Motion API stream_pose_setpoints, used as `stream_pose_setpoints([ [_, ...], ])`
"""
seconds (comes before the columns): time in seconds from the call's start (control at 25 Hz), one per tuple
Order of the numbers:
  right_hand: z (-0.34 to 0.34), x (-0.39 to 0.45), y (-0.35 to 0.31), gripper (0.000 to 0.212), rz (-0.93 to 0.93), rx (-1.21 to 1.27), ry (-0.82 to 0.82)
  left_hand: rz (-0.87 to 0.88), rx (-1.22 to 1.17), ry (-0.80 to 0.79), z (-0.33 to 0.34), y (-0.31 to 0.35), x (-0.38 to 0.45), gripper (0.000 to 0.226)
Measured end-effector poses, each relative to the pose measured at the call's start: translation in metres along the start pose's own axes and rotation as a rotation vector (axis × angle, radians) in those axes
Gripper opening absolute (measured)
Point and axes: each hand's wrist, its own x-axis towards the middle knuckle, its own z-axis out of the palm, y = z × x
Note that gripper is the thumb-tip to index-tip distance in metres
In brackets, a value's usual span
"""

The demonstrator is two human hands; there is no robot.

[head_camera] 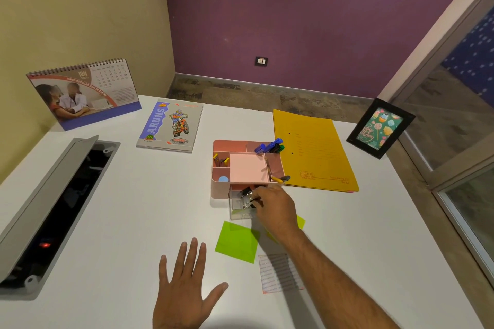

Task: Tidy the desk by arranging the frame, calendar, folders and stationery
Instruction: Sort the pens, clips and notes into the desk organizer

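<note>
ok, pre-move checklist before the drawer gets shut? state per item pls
1. Clear drawer of the pink organiser pulled out: ok.
2. Right hand at the binder clips in the drawer: ok; firmness of grip: cannot tell.
3. Left hand flat on the desk, away from the drawer: ok.
4. Green sticky notes stowed: not ok, loose in front of the drawer.
5. Lined paper slip stowed: not ok.
</note>
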Motion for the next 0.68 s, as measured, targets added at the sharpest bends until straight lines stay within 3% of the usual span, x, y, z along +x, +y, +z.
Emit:
stream_pose_setpoints([
  [0.24, 0.005, 0.011, -0.003, 0.021, -0.043, -0.150, -0.074, -0.003, -0.010, -0.012, -0.001, 0.000, 0.000, 0.093],
  [0.44, 0.005, 0.011, 0.002, 0.026, -0.029, 0.068, -0.091, -0.010, -0.016, -0.023, -0.001, 0.000, -0.001, 0.092],
  [0.6, -0.005, 0.003, 0.014, 0.031, 0.035, 0.278, 0.126, -0.012, -0.015, -0.030, -0.001, 0.000, 0.000, 0.093],
  [0.68, -0.007, -0.006, 0.023, 0.036, 0.043, 0.243, 0.186, -0.015, -0.016, -0.034, -0.001, 0.000, -0.001, 0.093],
])
